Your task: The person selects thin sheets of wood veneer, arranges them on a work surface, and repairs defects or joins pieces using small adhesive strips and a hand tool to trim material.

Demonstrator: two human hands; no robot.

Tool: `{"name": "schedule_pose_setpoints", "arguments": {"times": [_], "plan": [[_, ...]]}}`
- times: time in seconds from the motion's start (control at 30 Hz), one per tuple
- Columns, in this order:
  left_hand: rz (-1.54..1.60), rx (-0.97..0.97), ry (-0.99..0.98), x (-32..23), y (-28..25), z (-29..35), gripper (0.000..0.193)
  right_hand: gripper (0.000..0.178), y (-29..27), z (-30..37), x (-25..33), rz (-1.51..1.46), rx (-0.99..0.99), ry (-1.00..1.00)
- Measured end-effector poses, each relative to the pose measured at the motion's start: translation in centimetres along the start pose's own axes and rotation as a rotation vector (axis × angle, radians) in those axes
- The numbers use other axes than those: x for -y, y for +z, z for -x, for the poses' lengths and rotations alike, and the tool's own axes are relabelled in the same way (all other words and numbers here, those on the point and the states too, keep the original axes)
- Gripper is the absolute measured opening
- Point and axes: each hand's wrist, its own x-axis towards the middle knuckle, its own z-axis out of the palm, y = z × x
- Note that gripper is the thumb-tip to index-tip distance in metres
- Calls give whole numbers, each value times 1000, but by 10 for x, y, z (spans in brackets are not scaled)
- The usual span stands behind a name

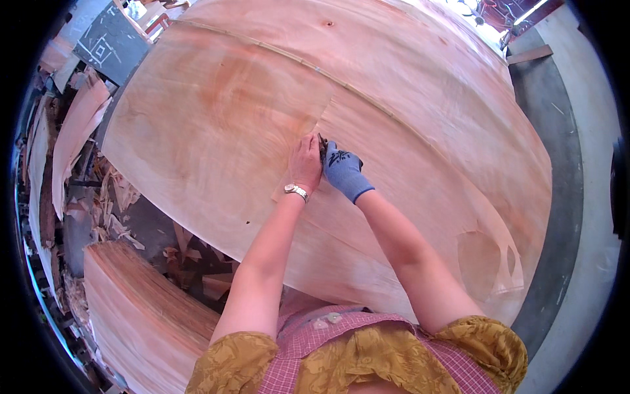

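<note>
A broad, pinkish-tan sheet of wood veneer (pixel 197 131) spreads out beneath both hands. My left hand (pixel 306 161), bare with a silver watch (pixel 296 191) at the wrist, lies on the veneer with its fingers stretched forward. Right beside it, my right hand (pixel 344 171) wears a blue knitted glove with dark markings and is closed around a small dark tool (pixel 322 146). Most of that tool is hidden between the hands, so its kind does not show. From the hands, a seam or cut edge in the veneer runs away toward the far side.
A long thin bamboo strip (pixel 315 69) lies across the veneer beyond my hands. Stacked veneer sheets (pixel 141 295) stand at the lower left, with torn scraps (pixel 115 197) behind them. A dark board with chalk marks (pixel 108 46) is at the far left. An oval hole (pixel 511 261) shows in the veneer at right.
</note>
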Motion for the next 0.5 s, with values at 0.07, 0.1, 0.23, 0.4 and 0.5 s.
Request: {"name": "schedule_pose_setpoints", "arguments": {"times": [0.07, 0.1, 0.23, 0.4, 0.5], "plan": [[-82, 40, 30, -3, -1, 0, 42, 33, 7, -3, -3, -33, -18, 9], [-123, 59, 45, -5, -2, 0, 44, 34, 11, -4, -5, -49, -27, 13], [-147, 55, 48, 4, 6, 1, 47, 32, 7, -8, 3, -45, 8, 27], [-186, 112, 53, 1, 4, -2, 49, 30, 15, -11, 1, -52, -3, 30], [-189, 115, 63, 4, 6, -4, 49, 30, 16, -5, 1, -107, 48, 59]]}}
